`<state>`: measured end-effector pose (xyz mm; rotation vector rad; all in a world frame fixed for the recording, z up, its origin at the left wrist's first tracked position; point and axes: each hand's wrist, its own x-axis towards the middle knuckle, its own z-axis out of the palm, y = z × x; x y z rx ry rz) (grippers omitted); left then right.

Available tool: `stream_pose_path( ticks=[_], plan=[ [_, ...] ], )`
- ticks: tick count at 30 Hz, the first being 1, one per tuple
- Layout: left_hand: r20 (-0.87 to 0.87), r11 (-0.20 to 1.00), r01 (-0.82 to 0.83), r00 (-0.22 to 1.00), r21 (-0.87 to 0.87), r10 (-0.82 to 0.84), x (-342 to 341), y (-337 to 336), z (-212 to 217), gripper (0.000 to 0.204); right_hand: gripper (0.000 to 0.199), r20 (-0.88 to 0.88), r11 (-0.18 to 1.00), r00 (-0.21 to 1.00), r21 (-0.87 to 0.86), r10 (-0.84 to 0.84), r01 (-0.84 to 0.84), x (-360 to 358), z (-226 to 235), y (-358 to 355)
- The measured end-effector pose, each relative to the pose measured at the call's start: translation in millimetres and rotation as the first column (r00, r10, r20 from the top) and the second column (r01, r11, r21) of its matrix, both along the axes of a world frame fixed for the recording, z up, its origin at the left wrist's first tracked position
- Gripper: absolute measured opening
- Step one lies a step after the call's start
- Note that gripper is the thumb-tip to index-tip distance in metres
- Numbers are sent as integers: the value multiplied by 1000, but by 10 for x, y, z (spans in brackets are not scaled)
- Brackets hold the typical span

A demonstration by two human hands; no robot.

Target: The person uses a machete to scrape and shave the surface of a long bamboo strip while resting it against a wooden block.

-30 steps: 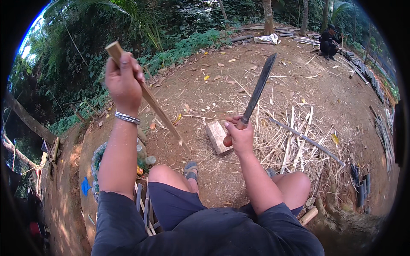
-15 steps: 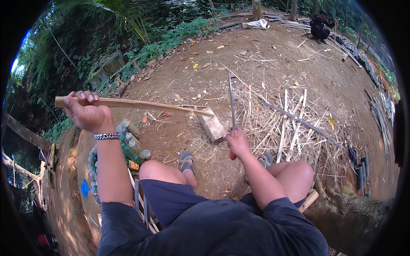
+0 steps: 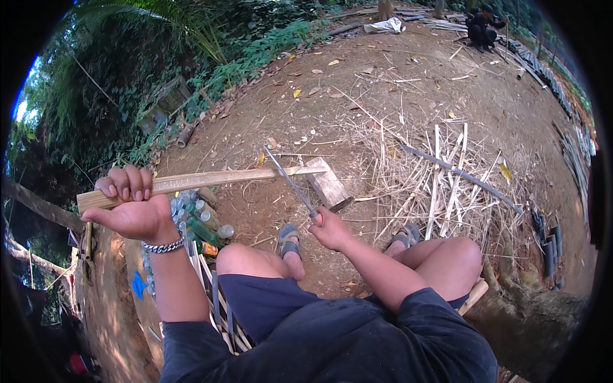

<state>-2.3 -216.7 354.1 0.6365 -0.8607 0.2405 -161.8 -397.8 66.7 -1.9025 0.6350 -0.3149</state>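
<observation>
Crosswise, the bamboo strip lies beneath the curled left fingers; the right fingers clasp the machete.

Two bare hands: one left hand, one right hand. One long, pale-brown wooden strip and one narrow, metal-bladed knife. One squared, pale wooden block on the brown dirt ground. One silver chain bracelet. Two grey strapped sandals. One long, dark-grey strip. At least two long, flat cream strips; the others are too tangled to number. Several clear and green plastic bottles toward the ground's left edge, overlapping too much for an exact count; one bright-blue scrap there. Toward the far edge, one crumpled white sheet; near the far right corner, one person in dark clothes.
</observation>
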Motion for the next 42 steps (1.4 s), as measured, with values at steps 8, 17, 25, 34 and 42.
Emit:
stream_pose_path(
  ticks=[8, 17, 25, 34, 42],
  plan=[
    [25, 1000, -7, 1000, -6, 7, -263, -59, -50, 60, 44, 11, 1000, 1000, -12, -2, 2, 283, 248, 233],
    [155, 985, 173, 972, 22, -175, -532, 73, -200, 55, 31, -118, 996, 992, -58, 55, -62, 404, 253, 10],
    [200, 991, 130, 970, 39, -135, -608, 170, -293, 52, 24, 2, 973, 976, -77, 220, -219, 312, 695, 184],
    [151, 995, 96, 983, 36, -101, -629, 108, -274, 52, 39, -9, 971, 972, -47, 233, -233, 323, 654, 84],
    [155, 993, 104, 982, 57, -112, -611, 53, -281, 52, 17, -138, 997, 989, 52, 58, -51, 440, 402, -290]
  ],
)
